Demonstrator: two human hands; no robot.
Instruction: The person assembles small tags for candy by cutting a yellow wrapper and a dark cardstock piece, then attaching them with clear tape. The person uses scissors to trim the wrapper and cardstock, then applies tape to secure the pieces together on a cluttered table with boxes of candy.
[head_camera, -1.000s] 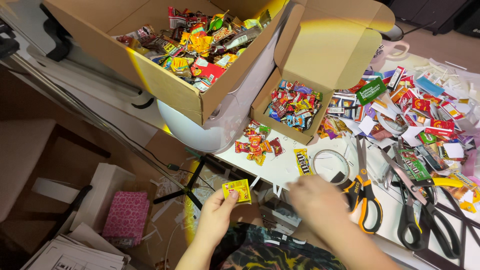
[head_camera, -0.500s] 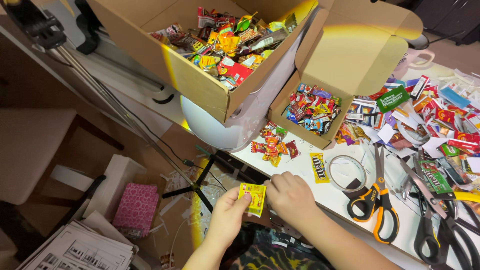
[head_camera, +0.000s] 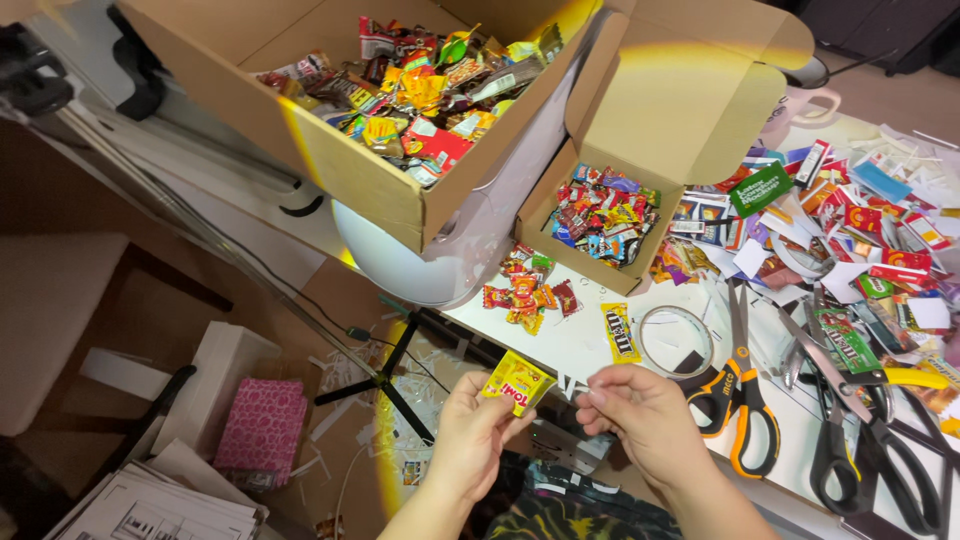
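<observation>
My left hand (head_camera: 470, 440) pinches a small yellow candy packet (head_camera: 515, 383) by its lower edge, just off the table's front edge. My right hand (head_camera: 640, 420) is beside it, fingers curled, with a tiny white scrap (head_camera: 570, 385) at the fingertips next to the packet. A yellow candy bag (head_camera: 620, 332) and a roll of clear tape (head_camera: 675, 340) lie on the white table (head_camera: 585, 350) right above my hands.
A big cardboard box (head_camera: 400, 90) and a small one (head_camera: 605, 215) hold candy wrappers. Loose candies (head_camera: 525, 290) lie by a white round lamp (head_camera: 420, 260). Several scissors (head_camera: 740, 390) and a heap of cut wrappers (head_camera: 850, 230) fill the right. A pink pouch (head_camera: 262, 428) lies on the floor.
My right hand came in from the scissors to the yellow packet, then drew slightly right with a small scrap. The left hand has raised the packet a little.
</observation>
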